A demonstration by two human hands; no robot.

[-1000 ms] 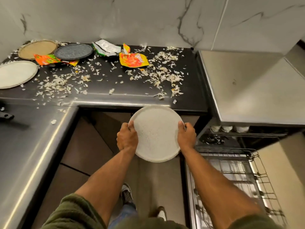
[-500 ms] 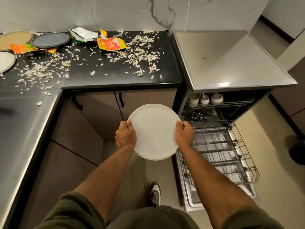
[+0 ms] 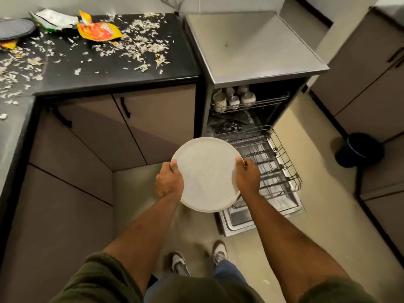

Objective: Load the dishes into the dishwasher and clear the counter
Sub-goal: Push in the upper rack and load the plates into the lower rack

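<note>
I hold a round white plate (image 3: 206, 174) flat in front of me, my left hand (image 3: 169, 182) on its left rim and my right hand (image 3: 248, 178) on its right rim. It hangs over the floor beside the left edge of the pulled-out lower rack (image 3: 277, 162) of the open dishwasher (image 3: 251, 49). The upper rack (image 3: 251, 104) carries several speckled cups (image 3: 219, 101). On the black counter (image 3: 122, 71) lie a dark plate (image 3: 15, 28), an orange wrapper (image 3: 99, 31), a white-green wrapper (image 3: 54, 19) and many scattered scraps.
The open dishwasher door (image 3: 242, 217) lies low over the floor right of my feet. Brown cabinets (image 3: 135, 127) stand under the counter. A dark bin (image 3: 359, 149) sits on the floor at the right, beside more cabinets (image 3: 371, 79).
I have turned right and stepped away from the counter, carrying the plate toward the dishwasher. The lower rack has come into fuller view and the left plates have slid out of view.
</note>
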